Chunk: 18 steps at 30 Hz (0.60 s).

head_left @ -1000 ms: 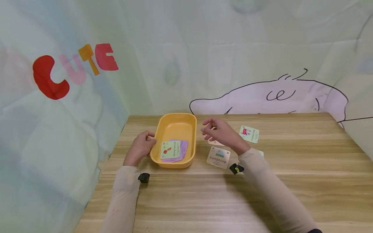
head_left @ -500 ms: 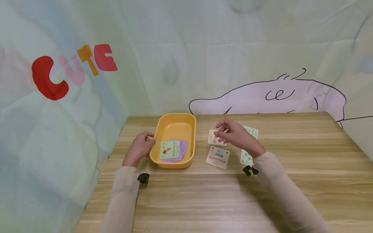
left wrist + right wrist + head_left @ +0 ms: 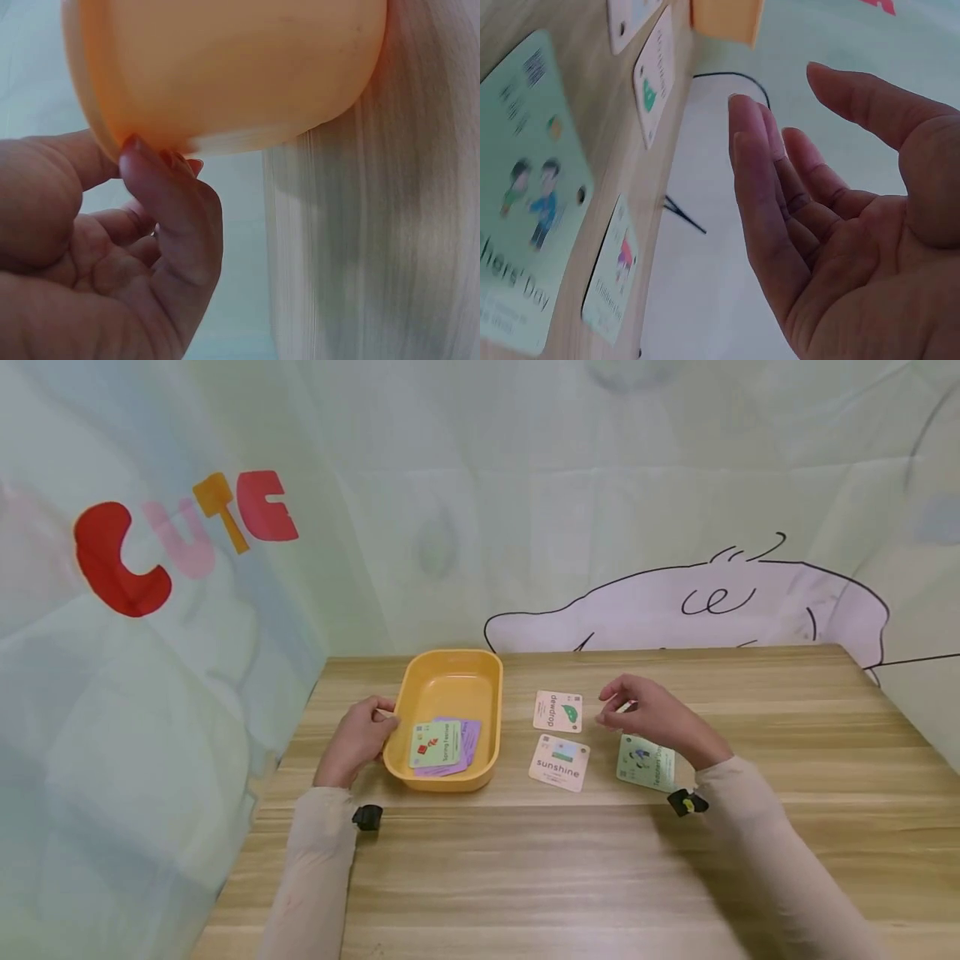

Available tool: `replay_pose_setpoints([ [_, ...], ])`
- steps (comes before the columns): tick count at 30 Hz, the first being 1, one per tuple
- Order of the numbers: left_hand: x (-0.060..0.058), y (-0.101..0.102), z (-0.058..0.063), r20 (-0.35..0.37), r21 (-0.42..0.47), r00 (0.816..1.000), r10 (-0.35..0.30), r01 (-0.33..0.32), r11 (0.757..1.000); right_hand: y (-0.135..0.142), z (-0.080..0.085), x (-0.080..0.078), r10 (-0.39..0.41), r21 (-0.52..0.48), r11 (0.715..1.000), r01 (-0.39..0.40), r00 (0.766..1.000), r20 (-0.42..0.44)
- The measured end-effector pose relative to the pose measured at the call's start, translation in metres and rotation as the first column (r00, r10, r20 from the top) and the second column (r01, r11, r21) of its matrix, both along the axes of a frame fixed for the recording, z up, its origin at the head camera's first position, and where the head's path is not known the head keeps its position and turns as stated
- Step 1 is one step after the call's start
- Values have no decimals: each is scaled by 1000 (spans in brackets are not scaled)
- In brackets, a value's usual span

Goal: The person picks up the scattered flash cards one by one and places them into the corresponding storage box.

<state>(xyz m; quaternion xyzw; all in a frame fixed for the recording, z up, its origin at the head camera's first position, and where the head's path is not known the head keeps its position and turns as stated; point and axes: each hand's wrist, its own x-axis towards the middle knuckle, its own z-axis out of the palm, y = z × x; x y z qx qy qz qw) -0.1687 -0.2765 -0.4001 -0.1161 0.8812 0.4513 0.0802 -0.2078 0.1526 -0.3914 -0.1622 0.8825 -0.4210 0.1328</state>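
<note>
My left hand (image 3: pixel 354 741) pinches the left rim of a yellow plastic basin (image 3: pixel 452 689), thumb and fingers meeting at its edge in the left wrist view. Inside lie a green "Spring Festival" card (image 3: pixel 435 745) and purple cards (image 3: pixel 472 739) partly beneath it. My right hand (image 3: pixel 658 717) hovers over the table with loosely bent fingers and nothing between them. Under its wrist is a green "Teachers' Day" card (image 3: pixel 637 762). A green "Children's Day" card (image 3: pixel 612 281) shows in the right wrist view; in the head view the hand covers it.
Two pale pink cards, "dewdrop" (image 3: pixel 553 721) and "sunshine" (image 3: pixel 558 763), lie between the basin and my right hand. The wooden table (image 3: pixel 525 877) ends at a printed cloth backdrop (image 3: pixel 450 527) behind and on the left.
My right hand has moved right, away from the basin and past the dewdrop card, uncovering that card and the Teachers' Day card while covering the Children's Day card. The left hand keeps its hold.
</note>
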Motion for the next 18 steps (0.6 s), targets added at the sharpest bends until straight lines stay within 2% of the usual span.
replay_pose_setpoints([
  [5, 0, -1, 1, -6, 1, 1000, -2, 2, 1000, 16, -4, 3, -18, 103, 994, 18, 1000, -1],
  [10, 0, -1, 0, -9, 7, 1000, 1, -1, 1000, 29, -4, 6, -57, 205, 977, 52, 998, 14],
  [18, -1, -1, -1, -1, 4, 1000, 11, -11, 1000, 47, -8, 9, -65, 270, 962, 46, 996, 59],
])
